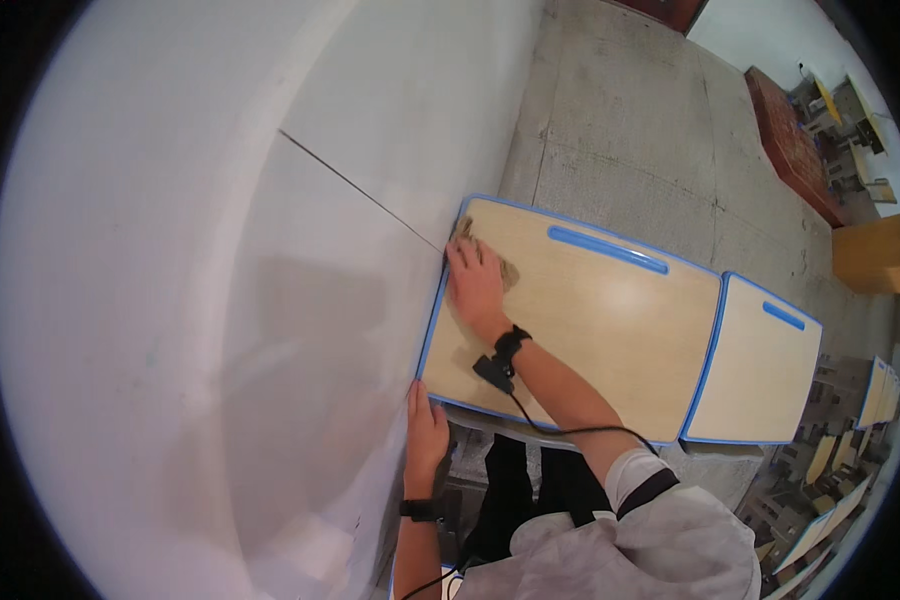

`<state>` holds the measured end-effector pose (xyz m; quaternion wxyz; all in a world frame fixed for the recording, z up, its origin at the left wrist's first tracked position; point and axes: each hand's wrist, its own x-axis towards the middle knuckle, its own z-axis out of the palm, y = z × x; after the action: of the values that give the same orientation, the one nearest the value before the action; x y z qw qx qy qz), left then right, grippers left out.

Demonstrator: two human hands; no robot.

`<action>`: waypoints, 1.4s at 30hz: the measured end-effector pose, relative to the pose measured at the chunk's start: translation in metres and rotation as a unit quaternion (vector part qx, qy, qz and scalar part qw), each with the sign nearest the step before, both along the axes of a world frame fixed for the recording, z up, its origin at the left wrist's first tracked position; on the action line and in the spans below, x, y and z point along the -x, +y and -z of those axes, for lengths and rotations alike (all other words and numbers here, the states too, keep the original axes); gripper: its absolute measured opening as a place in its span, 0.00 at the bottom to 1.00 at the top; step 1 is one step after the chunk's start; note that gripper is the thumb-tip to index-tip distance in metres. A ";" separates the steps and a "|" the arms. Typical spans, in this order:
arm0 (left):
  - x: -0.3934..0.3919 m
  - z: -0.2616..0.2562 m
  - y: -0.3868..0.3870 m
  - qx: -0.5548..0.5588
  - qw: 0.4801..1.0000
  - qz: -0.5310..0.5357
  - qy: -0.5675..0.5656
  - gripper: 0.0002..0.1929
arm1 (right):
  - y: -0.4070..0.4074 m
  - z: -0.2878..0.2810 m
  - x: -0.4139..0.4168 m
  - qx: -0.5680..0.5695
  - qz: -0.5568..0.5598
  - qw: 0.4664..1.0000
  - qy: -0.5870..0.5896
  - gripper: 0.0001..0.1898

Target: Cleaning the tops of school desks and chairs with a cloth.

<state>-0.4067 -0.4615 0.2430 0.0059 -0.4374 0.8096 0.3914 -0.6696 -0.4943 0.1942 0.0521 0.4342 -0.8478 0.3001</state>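
A school desk with a pale wood-look top and blue edging stands close to the white wall. My right hand lies palm down over a crumpled brown cloth, near the left edge of the desktop. Part of the cloth shows past the fingers, and the rest is hidden under the hand. My left hand is at the desk's near left corner, its fingertips touching the blue edge and its thumb apart from the fingers. Nothing shows in that hand. Each wrist wears a black strap with a cable.
The white wall rises directly on the left, bearing a thin dark line. A second desk adjoins on the right. Concrete floor lies beyond the desks. A wooden box-like piece and a reddish platform stand farther off.
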 end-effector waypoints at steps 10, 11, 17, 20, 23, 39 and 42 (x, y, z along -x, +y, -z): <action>-0.008 -0.007 -0.004 -0.106 0.992 -0.052 0.042 0.34 | 0.219 -0.002 -0.054 -0.083 -0.416 0.905 -0.020 0.20; -0.010 -0.004 -0.002 -0.103 0.992 -0.056 0.044 0.34 | 0.226 0.000 -0.033 -0.118 -0.396 0.910 -0.033 0.20; -0.003 -0.008 0.004 -0.105 0.993 -0.050 -0.001 0.36 | 0.166 0.002 0.077 -0.047 -0.013 0.996 0.072 0.19; -0.007 -0.003 0.003 -0.069 0.997 -0.041 0.011 0.37 | 0.091 0.002 0.086 -0.015 0.042 0.997 0.065 0.20; -0.001 -0.007 0.010 -0.079 0.995 -0.047 0.026 0.37 | 0.060 -0.005 0.059 -0.034 0.027 0.998 0.036 0.20; -0.018 0.015 -0.002 -0.046 0.997 -0.022 0.058 0.38 | 0.301 -0.008 0.007 -0.115 -0.038 0.992 -0.037 0.17; -0.019 0.020 0.004 -0.038 0.997 -0.017 0.071 0.37 | 0.286 0.009 0.064 -0.104 0.126 0.986 0.029 0.18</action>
<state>-0.3880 -0.4578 0.2226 -0.0410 -0.4216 0.7848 0.4523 -0.7331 -0.2086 0.1852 0.0686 0.3358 -0.9203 0.1885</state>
